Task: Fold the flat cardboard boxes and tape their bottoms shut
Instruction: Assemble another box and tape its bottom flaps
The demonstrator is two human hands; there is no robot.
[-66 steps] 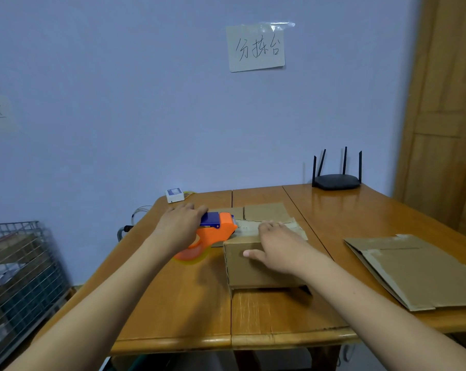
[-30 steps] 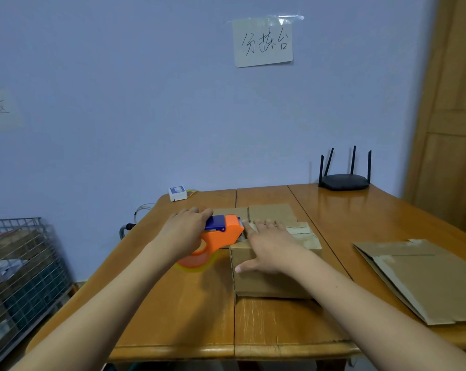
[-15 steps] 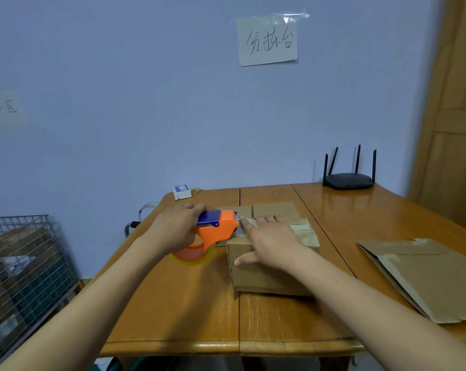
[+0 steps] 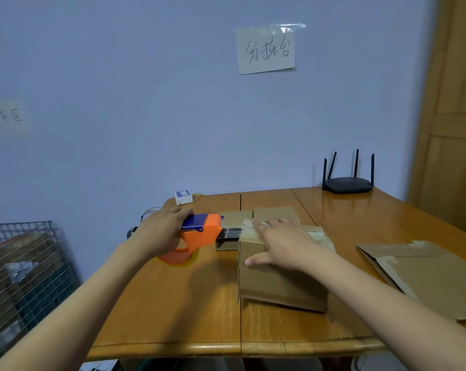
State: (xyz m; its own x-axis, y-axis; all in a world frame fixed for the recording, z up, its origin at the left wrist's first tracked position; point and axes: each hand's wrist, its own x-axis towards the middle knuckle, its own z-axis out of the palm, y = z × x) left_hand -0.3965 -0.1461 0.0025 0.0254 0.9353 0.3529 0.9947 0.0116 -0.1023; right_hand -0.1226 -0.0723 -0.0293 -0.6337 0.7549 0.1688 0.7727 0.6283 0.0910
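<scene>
A folded brown cardboard box (image 4: 280,274), its top flaps crossed by pale tape, sits near the middle of the worktop (image 4: 189,311). One flat cardboard box (image 4: 427,274) lies to its right, one folded box behind it. The left hand (image 4: 163,231) grips one orange tape dispenser (image 4: 197,236), fingers curled round it. The right hand (image 4: 285,245) presses flat, fingers spread. The dispenser now sits further left of the box than half a second ago, a dark tape strip bridging them.

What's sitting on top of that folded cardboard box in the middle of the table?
On the folded box the right hand lies flat, fingers straight, over pale tape along the top. The seam beneath the palm is covered, so it cannot be seen.
</scene>
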